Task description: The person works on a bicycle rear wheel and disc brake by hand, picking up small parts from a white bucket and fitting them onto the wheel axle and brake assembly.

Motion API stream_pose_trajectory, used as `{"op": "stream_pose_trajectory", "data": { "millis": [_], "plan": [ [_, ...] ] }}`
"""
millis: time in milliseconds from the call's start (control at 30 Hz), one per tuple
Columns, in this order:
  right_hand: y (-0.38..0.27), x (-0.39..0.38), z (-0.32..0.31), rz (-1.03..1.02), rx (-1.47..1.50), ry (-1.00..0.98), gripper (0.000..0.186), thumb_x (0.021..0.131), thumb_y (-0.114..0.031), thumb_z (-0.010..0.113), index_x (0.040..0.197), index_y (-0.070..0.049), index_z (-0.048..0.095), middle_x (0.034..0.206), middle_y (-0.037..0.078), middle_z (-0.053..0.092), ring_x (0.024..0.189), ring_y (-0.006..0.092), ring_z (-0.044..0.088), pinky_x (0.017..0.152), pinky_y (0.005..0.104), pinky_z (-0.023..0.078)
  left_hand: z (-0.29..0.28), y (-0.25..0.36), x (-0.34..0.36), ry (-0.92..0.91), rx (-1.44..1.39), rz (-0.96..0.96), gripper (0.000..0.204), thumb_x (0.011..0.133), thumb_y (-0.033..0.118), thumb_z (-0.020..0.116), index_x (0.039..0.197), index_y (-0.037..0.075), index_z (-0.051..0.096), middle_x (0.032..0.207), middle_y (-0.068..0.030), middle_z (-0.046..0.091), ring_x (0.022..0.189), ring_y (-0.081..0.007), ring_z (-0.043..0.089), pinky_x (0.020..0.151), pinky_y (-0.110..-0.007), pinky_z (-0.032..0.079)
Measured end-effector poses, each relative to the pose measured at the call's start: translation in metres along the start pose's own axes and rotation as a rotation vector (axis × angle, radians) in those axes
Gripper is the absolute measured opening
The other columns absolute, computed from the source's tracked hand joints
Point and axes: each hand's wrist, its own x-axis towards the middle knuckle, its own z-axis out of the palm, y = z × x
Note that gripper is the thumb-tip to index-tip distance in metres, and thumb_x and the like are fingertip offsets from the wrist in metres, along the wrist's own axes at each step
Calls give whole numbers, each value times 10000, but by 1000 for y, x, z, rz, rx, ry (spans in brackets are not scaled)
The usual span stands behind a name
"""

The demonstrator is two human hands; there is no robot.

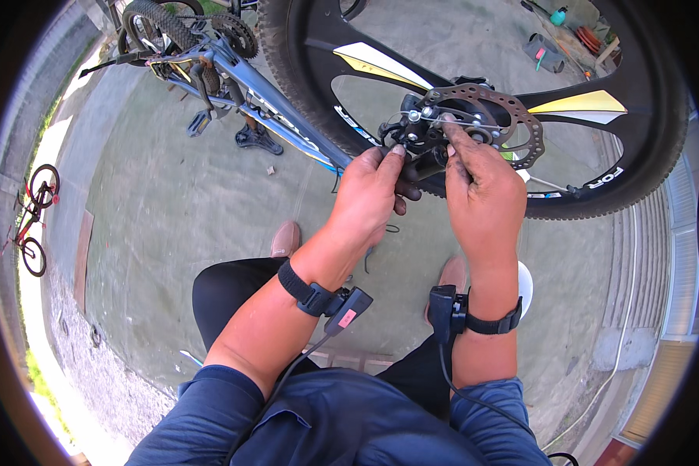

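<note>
While touching brake caliper (415,130) with thumb, left hand (371,182), fingers curled; right hand (485,182), index extended to caliper beside disc rotor (526,128); grips unclear.

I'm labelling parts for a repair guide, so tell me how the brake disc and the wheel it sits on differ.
The brake disc is far smaller than the wheel. The disc is a thin, brownish-grey ring pierced with holes; the wheel has broad black spokes with yellow and white panels. The disc's edge is bare and wavy, while the wheel's carries a knobbly black tyre. Both are round.
</note>
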Motion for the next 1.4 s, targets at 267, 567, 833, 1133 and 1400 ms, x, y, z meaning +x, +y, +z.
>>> {"op": "stream_pose_trajectory", "data": {
  "millis": [267, 567, 833, 1133, 1400],
  "plan": [
    [5, -2, 5, -23, 41, 34, 415, 764, -48, 663, 1162, -164, 694, 730, 76, 595, 616, 261, 591, 546, 352, 466, -9, 2, 3, -81, -176, -124, 212, 990, 229, 518, 947, 23, 545, 764, -57, 606, 593, -136, 586, 442, -250, 406],
    [-10, -1, -4, 29, -13, -13, 369, 796, -35, 642, 1152, -120, 691, 728, 102, 604, 610, 243, 585, 577, 330, 471, -5, -1, 5, -27, 190, 83, 243, 973, 230, 553, 928, -8, 543, 727, -56, 604, 528, -107, 582, 404, -243, 417],
    [-14, -1, -1, 35, 15, -15, 371, 803, -33, 630, 1161, -115, 685, 755, 106, 629, 639, 261, 605, 600, 335, 484, -7, 3, 4, -12, 324, 115, 259, 981, 235, 541, 913, -14, 540, 730, -62, 607, 518, -109, 581, 395, -236, 411],
    [-4, -5, 1, -8, 8, 23, 428, 770, -41, 636, 1185, -137, 678, 734, 89, 616, 647, 275, 613, 574, 363, 486, -2, 2, 1, -20, 24, 16, 239, 989, 224, 523, 906, 1, 537, 726, -58, 595, 537, -117, 579, 395, -234, 410],
    [-5, -5, 2, -8, 18, 21, 437, 776, -44, 634, 1199, -147, 673, 755, 94, 633, 660, 278, 620, 580, 354, 495, -2, -9, 6, 99, 225, 206, 242, 936, 204, 614, 870, -16, 542, 693, -53, 598, 526, -97, 570, 417, -241, 446]
  ]
}}
